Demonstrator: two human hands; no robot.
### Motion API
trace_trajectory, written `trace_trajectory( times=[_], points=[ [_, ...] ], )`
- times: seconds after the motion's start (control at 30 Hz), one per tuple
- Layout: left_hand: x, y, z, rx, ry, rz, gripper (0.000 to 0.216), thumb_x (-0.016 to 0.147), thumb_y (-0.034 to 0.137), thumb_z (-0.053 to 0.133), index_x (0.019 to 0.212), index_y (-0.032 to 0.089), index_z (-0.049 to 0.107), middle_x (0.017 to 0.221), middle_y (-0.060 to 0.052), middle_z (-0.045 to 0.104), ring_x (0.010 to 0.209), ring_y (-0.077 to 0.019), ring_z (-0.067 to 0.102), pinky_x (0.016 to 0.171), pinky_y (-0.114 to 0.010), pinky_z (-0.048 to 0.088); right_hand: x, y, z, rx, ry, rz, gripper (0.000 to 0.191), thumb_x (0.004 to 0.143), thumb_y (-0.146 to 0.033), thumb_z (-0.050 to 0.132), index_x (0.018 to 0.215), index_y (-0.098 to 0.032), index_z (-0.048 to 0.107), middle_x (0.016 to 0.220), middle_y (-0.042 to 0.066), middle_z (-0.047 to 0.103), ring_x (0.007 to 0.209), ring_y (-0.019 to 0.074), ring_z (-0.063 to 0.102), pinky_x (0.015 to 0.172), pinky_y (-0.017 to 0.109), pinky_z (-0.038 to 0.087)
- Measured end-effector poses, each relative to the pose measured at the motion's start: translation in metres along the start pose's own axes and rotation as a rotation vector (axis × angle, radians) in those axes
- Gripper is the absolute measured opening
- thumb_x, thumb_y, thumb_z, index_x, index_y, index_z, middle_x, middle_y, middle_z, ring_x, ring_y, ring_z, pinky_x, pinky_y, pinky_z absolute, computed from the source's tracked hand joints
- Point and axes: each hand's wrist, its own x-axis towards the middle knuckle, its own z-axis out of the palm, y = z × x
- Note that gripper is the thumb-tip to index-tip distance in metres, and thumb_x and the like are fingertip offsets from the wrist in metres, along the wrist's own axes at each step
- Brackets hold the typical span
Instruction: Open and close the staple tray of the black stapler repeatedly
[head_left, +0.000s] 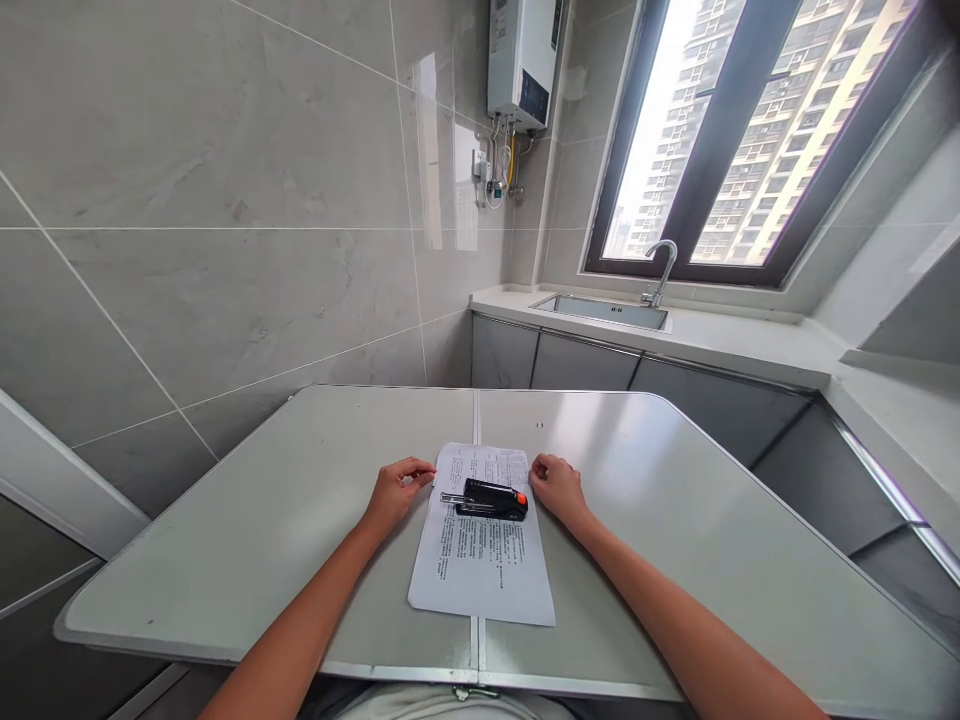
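Observation:
Printed paper (487, 590) lies on the folding table, its left edge slightly uneven. Across its upper half rests a black stapler (491, 500) with an orange patch at its right end and a metal arm sticking out to the left. My left hand (397, 495) is at the paper's upper left edge, thumb and fingertips closed together on it. At the opposite edge, my right hand (559, 485) has its fingers curled in against the paper's upper right side; its fingertips are partly hidden. Neither hand touches the stapler.
The pale table (232, 560) has a metal seam down its middle. Beyond it stands a counter (750, 340) with a sink (600, 310) and a curved faucet (661, 270). A water heater (521, 65) hangs in the corner beside the window. Grey tiled wall rises at left.

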Motion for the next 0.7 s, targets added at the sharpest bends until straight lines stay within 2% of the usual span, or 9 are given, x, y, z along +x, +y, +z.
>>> trace_trajectory(
  times=[0.17,0.27,0.37,0.43,0.5,0.6,0.7],
  points=[
    [-0.001,0.004,-0.001,0.015,0.007,0.048,0.021,0.095,0.039,0.064,0.09,0.023,0.077,0.09,-0.003,0.072,0.081,-0.0175,0.061,0.074,-0.03,0.045,0.001,0.002,0.001,0.029,0.009,0.003,0.012,0.083,-0.02,0.053,0.073,-0.021,0.06,0.077,-0.001,0.066,0.075,0.016,0.058,0.073,0.029,0.035],
    [-0.003,0.008,-0.002,0.059,-0.034,0.081,0.022,0.096,0.039,0.062,0.092,0.024,0.077,0.088,-0.002,0.069,0.077,-0.0159,0.057,0.07,-0.029,0.042,0.001,0.001,-0.001,0.044,0.019,0.0,0.013,0.083,-0.021,0.053,0.072,-0.021,0.06,0.076,0.0,0.066,0.075,0.0171,0.058,0.073,0.03,0.037],
    [-0.004,0.013,0.0,0.069,-0.084,0.088,0.022,0.097,0.038,0.06,0.093,0.023,0.075,0.086,-0.002,0.069,0.077,-0.0161,0.058,0.071,-0.03,0.043,-0.002,-0.005,-0.007,0.168,0.078,-0.051,0.015,0.087,-0.025,0.052,0.075,-0.022,0.059,0.076,0.002,0.065,0.073,0.0183,0.057,0.071,0.031,0.041],
    [-0.005,0.016,0.001,0.081,-0.104,0.087,0.022,0.097,0.038,0.059,0.095,0.022,0.074,0.087,-0.002,0.071,0.079,-0.0168,0.06,0.072,-0.03,0.043,-0.007,-0.014,-0.013,0.286,0.123,-0.136,0.017,0.092,-0.03,0.051,0.081,-0.022,0.06,0.075,0.002,0.064,0.071,0.0187,0.056,0.07,0.032,0.045],
    [-0.007,0.02,0.003,0.096,-0.121,0.087,0.021,0.097,0.038,0.058,0.096,0.022,0.073,0.088,-0.002,0.072,0.081,-0.0172,0.062,0.074,-0.031,0.045,-0.015,-0.027,-0.017,0.371,0.111,-0.263,0.02,0.097,-0.034,0.051,0.084,-0.023,0.061,0.077,0.003,0.064,0.073,0.0193,0.056,0.073,0.033,0.048],
    [-0.009,0.023,0.003,0.125,-0.148,0.099,0.017,0.096,0.035,0.061,0.097,0.023,0.073,0.089,-0.002,0.073,0.081,-0.017,0.063,0.077,-0.032,0.047,-0.028,-0.045,-0.019,0.431,-0.008,-0.466,0.021,0.101,-0.035,0.051,0.09,-0.023,0.064,0.088,0.006,0.066,0.086,0.0215,0.06,0.081,0.036,0.05],
    [-0.01,0.022,0.004,0.132,-0.171,0.12,0.019,0.094,0.033,0.065,0.108,0.024,0.074,0.094,-0.002,0.074,0.085,-0.0172,0.066,0.08,-0.032,0.05,-0.036,-0.055,-0.016,0.441,-0.122,-0.587,0.015,0.1,-0.035,0.056,0.105,-0.025,0.066,0.104,0.008,0.065,0.098,0.0229,0.061,0.087,0.037,0.051]
  ],
)
